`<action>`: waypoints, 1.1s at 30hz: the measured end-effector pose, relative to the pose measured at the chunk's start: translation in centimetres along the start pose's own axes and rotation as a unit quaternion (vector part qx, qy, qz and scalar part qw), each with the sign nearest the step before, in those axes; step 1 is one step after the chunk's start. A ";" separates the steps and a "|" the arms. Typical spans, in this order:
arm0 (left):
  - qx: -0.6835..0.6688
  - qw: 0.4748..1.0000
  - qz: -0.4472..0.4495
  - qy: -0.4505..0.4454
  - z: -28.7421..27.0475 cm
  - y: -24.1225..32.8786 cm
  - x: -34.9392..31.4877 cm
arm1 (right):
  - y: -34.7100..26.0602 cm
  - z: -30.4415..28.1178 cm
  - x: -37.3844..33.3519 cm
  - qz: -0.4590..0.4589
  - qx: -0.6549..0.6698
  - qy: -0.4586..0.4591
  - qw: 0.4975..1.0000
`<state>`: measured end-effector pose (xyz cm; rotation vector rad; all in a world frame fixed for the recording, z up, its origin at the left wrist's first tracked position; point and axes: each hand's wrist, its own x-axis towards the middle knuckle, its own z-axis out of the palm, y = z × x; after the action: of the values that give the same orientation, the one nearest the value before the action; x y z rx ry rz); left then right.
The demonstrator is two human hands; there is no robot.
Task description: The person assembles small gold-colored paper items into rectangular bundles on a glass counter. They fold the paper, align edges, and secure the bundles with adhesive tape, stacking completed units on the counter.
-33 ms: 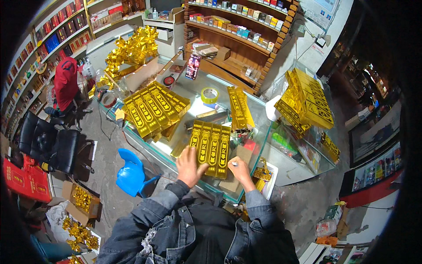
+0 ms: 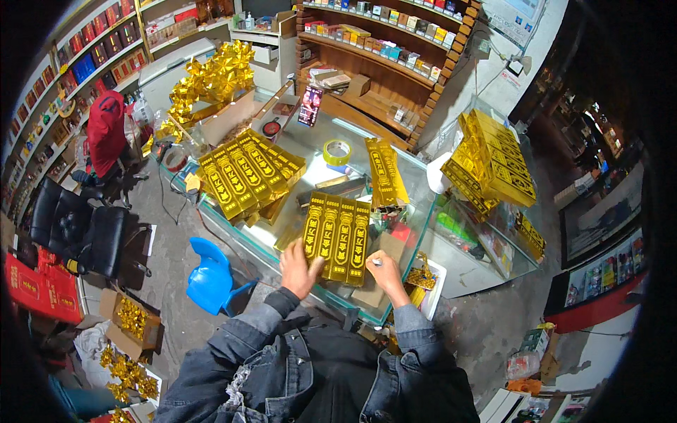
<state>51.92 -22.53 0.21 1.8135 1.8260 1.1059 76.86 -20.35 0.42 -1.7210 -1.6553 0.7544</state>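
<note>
A block of gold printed cardboard strips (image 2: 338, 233), several side by side, lies on the glass counter (image 2: 282, 243) before me. At its lower left edge is my left hand (image 2: 299, 269), fingers outstretched and thumb apart, holding nothing. Close by the lower right corner, my right hand (image 2: 386, 275) is closed round a small whitish-blue object (image 2: 377, 262); most of it is hidden in the fingers, so its kind cannot be made out. A stack of similar gold strips (image 2: 247, 176) sits to the left, and a narrower gold pile (image 2: 384, 173) beyond to the right.
A roll of yellow tape (image 2: 337, 151) and a propped phone (image 2: 310, 106) stand farther back on the counter. Gold foil decorations (image 2: 211, 77) are heaped at the far left. A blue plastic chair (image 2: 211, 275) is left of me; gold boxes (image 2: 493, 158) stand right.
My left hand has drawn slightly left and toward me, off the face of the gold strips. The right hand and the strips look unchanged.
</note>
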 end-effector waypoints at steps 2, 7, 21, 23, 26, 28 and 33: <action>-0.175 0.972 -0.137 -0.079 -0.3 -1.9 0.3 | -0.4 0.1 -0.2 0.009 0.018 -0.004 1.000; -0.388 0.892 -0.216 -0.084 -0.5 -2.2 -0.1 | -6.6 -2.0 -1.0 0.010 0.120 0.030 0.992; -0.720 0.388 -0.562 -0.123 2.2 4.7 -4.0 | -19.6 8.1 4.2 -0.347 -0.123 -0.017 0.929; -0.705 0.406 -0.566 -0.131 1.9 4.9 -4.4 | -18.4 10.2 4.7 -0.352 -0.153 -0.055 0.922; -0.698 0.409 -0.562 -0.171 1.2 5.1 -4.9 | -16.7 12.0 4.9 -0.360 -0.190 -0.088 0.909; -0.678 0.429 -0.552 -0.227 0.4 5.0 -5.1 | -15.6 12.7 4.8 -0.370 -0.204 -0.084 0.903; -0.299 0.901 -0.210 -0.234 -4.1 2.9 -5.0 | -14.5 12.9 4.7 -0.338 -0.195 -0.060 0.919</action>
<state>51.66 -28.82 3.50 1.1258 1.3034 0.8372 57.94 -14.81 3.36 -1.1921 -2.4110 0.2036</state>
